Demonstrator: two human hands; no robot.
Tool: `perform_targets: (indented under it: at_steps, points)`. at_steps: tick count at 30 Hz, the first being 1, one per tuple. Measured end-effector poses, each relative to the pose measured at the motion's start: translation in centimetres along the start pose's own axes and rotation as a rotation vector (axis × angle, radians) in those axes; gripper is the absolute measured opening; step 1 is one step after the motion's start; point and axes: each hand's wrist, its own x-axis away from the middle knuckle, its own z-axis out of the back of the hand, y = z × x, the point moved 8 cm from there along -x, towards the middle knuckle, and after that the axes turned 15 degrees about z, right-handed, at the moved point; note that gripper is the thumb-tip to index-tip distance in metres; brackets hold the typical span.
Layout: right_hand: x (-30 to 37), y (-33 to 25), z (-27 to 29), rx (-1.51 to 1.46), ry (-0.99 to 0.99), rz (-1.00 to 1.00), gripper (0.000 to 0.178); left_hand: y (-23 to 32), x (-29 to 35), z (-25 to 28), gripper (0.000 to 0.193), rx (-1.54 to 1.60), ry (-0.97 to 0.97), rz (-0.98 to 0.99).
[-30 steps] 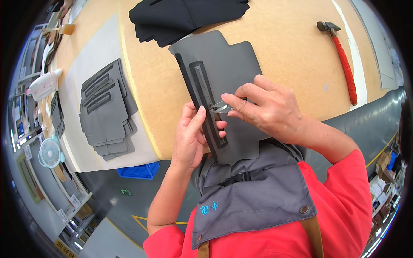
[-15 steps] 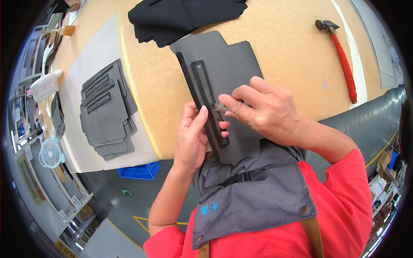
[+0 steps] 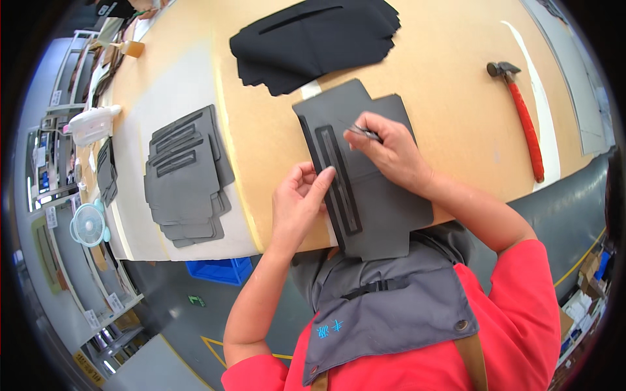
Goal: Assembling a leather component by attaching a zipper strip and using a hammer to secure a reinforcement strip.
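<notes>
Grey panel (image 3: 391, 202) lies right in front of me, at the near edge of the tabletop (image 3: 456, 45), and its bottom end pokes past that edge over my apron (image 3: 391, 319). My hands are apart. My left hand (image 3: 297, 202) pinches the panel's left side, thumb on top by the long black frame (image 3: 353, 218), I think so it won't slide. My right hand (image 3: 398, 153) is closed around a small metal tool (image 3: 372, 135) over the panel, its tip pointing left; I can't tell if the tip touches. The black stack (image 3: 313, 55) sits just past the far end, so that way is tight. There's more room sideways, toward the grey stack (image 3: 189, 195) or the red-handled hammer (image 3: 527, 127)
</notes>
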Motion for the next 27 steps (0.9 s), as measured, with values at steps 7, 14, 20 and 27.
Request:
perform_targets:
  at_steps: [7, 14, 20, 27]
  points:
    - [-0.4, -0.2, -0.7, -0.07, -0.17, 0.05, 0.045, 0.6, -2.4, 0.3, 0.023, 0.243, -0.258, 0.099]
    - [-4.0, 0.1, 1.0, -0.018, -0.457, 0.193, 0.057, -3.0, 1.5, 0.4, 0.017, 0.642, -0.511, 0.32]
    - [-4.0, -0.4, 0.0, -0.105, -0.459, -0.026, 0.037, -2.7, 0.4, -0.5, 0.018, 0.738, -0.322, 0.225]
    - [3.4, -3.3, -0.1, 0.026, -0.397, -0.151, 0.044, -2.1, 1.2, -0.8, 0.022, 0.676, -0.253, 0.143]
